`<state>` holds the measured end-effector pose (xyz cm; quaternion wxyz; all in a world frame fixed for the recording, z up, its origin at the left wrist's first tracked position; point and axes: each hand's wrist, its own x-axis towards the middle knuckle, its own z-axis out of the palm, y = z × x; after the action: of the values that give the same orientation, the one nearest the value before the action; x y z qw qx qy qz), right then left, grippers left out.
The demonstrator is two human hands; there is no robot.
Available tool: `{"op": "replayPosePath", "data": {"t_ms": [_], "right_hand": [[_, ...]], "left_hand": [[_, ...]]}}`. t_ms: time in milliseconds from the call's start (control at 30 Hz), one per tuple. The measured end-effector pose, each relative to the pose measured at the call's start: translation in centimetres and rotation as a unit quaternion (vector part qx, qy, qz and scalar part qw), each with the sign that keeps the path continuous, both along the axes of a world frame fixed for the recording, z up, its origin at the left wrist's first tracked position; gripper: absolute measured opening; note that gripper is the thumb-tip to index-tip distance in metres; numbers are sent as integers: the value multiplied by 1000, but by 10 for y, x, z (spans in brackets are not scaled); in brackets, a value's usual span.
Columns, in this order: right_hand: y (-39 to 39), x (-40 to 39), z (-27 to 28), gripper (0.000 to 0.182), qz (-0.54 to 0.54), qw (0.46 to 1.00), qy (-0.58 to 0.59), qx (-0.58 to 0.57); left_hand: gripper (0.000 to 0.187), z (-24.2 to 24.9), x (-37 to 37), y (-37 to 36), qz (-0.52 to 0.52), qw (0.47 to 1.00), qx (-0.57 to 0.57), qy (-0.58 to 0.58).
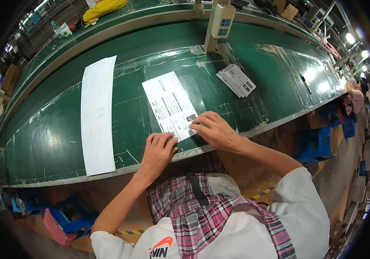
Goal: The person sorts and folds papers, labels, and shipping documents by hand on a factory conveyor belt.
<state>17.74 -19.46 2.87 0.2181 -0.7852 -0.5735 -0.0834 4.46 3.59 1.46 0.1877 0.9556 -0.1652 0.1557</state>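
Note:
A white sheet with black print point(167, 101) lies on the green workbench in front of me, its near end at the bench edge. My left hand point(160, 149) is at the sheet's near left corner, fingers curled together over its edge. At the near right corner, my right hand point(213, 130) has its fingers bent and pinching the paper beside a dark printed square. To the left lies a long stack of white paper point(96, 116). A small pile of folded printed leaflets point(237, 80) sits at the right, out of reach of both hands' fingers.
The green bench point(129, 103) has worn clear tape on its surface. A post with a power socket box point(223, 21) rises at its back edge. Blue stools point(314, 144) stand below on the right. Yellow cloth point(105, 9) lies on the far side.

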Motion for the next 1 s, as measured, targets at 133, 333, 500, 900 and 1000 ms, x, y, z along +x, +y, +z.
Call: {"op": "replayPosePath", "data": {"t_ms": [133, 333, 500, 900, 1000], "right_hand": [[15, 1, -8, 38, 22, 1000, 5, -22], [21, 1, -6, 29, 16, 1000, -2, 2], [19, 12, -19, 21, 44, 997, -65, 14], [42, 48, 4, 17, -18, 995, 7, 96], [58, 74, 13, 16, -40, 994, 43, 88]], "left_hand": [[22, 5, 14, 15, -64, 995, 55, -58], [16, 12, 27, 17, -43, 998, 28, -25], [11, 16, 29, 18, 20, 996, -82, -2], [14, 28, 42, 33, 102, 982, -157, 25], [16, 31, 71, 47, 119, 981, -150, 11]]}}
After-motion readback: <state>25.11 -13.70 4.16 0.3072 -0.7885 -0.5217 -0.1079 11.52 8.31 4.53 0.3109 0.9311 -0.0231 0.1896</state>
